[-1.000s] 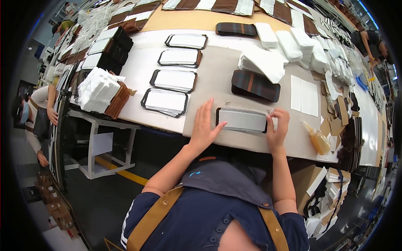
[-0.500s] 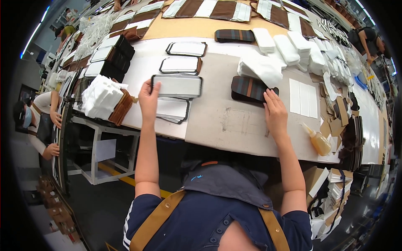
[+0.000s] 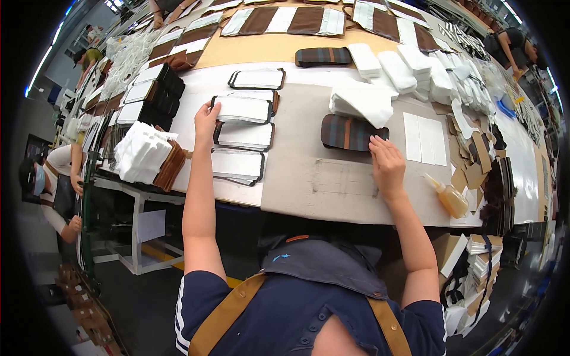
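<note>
Moved since 1 second ago: 1 black-edged white panel (image 3: 240,111), then between your 2 hands at the lower centre of the frame, now at left of centre in the panel column. Your left hand went with it; your right hand shifted up to the plaid stack.

Item 1. Your left hand (image 3: 205,123), left of centre: fingers closed in a pinch, thumb on top, at the left end of that panel. The panel overlaps a brown-edged panel (image 3: 275,101) just above it in the frame.

Item 2. Your right hand (image 3: 389,169), right of centre: fingers extended, close together, tips touching the lower right corner of the plaid stack (image 3: 350,133). Whether they grip it, you cannot tell from this view.

Item 3. Column mates: 1 black-edged panel at the top (image 3: 256,78), 2 lower sets of panels (image 3: 243,137) at left of centre.

Item 4. White pads (image 3: 359,104), right of upper centre, partly covering the plaid stack.

Item 5. White strips (image 3: 425,139), 3, side by side, right.

Item 6. Bottle (image 3: 454,203), amber contents, tilted, lower right of the tabletop.

Item 7. White pile (image 3: 141,148), left, beside brown pieces (image 3: 170,166).
</note>
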The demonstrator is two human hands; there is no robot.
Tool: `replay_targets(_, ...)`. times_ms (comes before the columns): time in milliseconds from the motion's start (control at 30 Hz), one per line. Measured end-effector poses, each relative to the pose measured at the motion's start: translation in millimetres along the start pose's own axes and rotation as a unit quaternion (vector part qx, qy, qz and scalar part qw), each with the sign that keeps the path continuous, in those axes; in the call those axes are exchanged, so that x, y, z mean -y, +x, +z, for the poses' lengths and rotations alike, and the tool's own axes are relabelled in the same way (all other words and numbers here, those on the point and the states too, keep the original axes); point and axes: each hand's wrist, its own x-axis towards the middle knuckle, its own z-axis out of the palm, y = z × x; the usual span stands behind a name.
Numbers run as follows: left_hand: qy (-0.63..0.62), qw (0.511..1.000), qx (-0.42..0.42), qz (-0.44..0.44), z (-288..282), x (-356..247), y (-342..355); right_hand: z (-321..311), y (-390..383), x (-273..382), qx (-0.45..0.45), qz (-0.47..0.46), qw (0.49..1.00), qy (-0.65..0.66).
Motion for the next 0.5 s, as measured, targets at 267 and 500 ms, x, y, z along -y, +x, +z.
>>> replay_targets(267,0.006,0.999,0.031,-0.013,-42,-25,-93,-8,3,3,0.010,0.023,0.999,0.023)
replay_targets(500,0.184,0.981,-0.015,0.064,-66,31,-123,-21,10,6,0.015,0.024,0.999,0.035)
